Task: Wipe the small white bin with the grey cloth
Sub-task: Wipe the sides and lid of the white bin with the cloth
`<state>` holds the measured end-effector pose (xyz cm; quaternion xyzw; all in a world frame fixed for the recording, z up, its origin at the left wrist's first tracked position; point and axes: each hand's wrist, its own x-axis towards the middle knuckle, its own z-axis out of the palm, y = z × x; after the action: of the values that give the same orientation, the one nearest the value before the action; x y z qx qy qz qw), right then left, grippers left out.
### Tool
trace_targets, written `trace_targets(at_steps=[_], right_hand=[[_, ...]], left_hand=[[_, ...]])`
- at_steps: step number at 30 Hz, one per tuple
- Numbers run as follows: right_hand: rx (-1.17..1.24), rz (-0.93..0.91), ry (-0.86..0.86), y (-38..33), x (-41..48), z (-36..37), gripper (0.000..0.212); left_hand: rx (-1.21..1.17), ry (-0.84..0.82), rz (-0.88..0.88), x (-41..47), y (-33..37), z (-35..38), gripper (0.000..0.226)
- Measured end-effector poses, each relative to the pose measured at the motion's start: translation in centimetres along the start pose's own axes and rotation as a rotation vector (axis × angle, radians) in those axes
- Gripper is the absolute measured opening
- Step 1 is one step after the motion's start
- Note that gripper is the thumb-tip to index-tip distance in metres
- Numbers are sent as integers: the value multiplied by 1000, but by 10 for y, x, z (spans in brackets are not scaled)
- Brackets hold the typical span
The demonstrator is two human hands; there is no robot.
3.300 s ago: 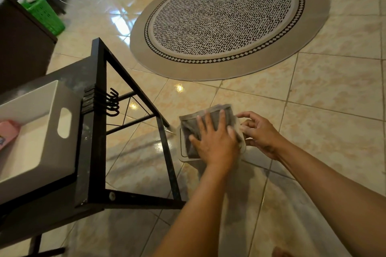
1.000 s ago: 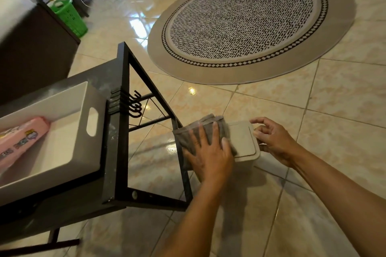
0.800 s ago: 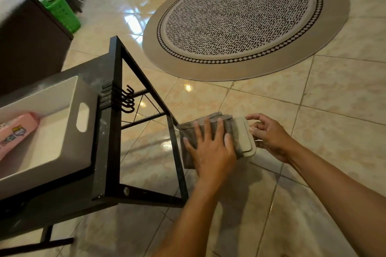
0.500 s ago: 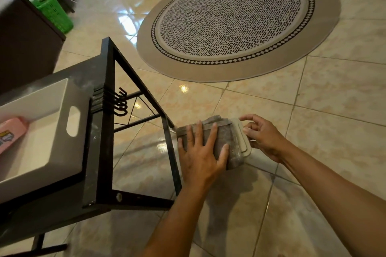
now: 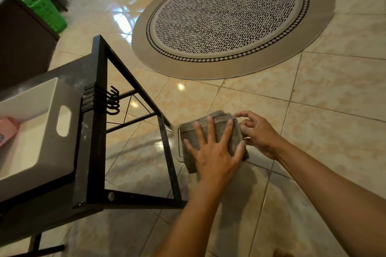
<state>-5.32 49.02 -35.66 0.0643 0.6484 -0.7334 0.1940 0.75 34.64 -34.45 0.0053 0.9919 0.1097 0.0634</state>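
Observation:
The small white bin (image 5: 179,148) stands on the tiled floor beside the black table's leg; only its left lid edge shows. A folded grey cloth (image 5: 217,129) covers nearly all of its top. My left hand (image 5: 213,152) lies flat on the cloth with fingers spread, pressing it onto the lid. My right hand (image 5: 259,133) sits at the bin's right side, fingers curled against its upper edge, steadying it.
A black metal-framed table (image 5: 98,110) with hooks stands left of the bin. On it rests a white tray (image 5: 52,131) holding a pink item (image 5: 6,131). A round patterned rug (image 5: 229,16) lies beyond. A green basket (image 5: 45,11) sits at far left.
My left hand has slid the cloth to the right across the lid, from the left part to covering almost all of it. The right hand has stayed at the bin's right side.

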Motion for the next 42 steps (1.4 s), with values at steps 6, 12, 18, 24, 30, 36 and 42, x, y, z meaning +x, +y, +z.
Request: trace_targets(at_steps=[6,12,18,24,30,36,42], right_hand=[[2,-9,4,-1,1,0,28],[29,1,-17,0,1,-1,28],[4,-3,23,-1,0,0,30],[-8,-4,8,-1,1,1,28],[4,3,29,-2,-3,4,31],[-12,0,48,1,0,5,32],[-38,-4,22,-2,0,3,34]], left_hand=[[22,-48,-76,30,0,-8,55],[44,-49,-38,2,15,-1,58],[0,-38,-143,38,-1,-13,56],[11,-1,-132,2,-2,1,62],[41,-51,-76,30,20,-3,56],[4,29,-211,1,-21,-1,59],[51,-64,-76,19,23,-5,56]])
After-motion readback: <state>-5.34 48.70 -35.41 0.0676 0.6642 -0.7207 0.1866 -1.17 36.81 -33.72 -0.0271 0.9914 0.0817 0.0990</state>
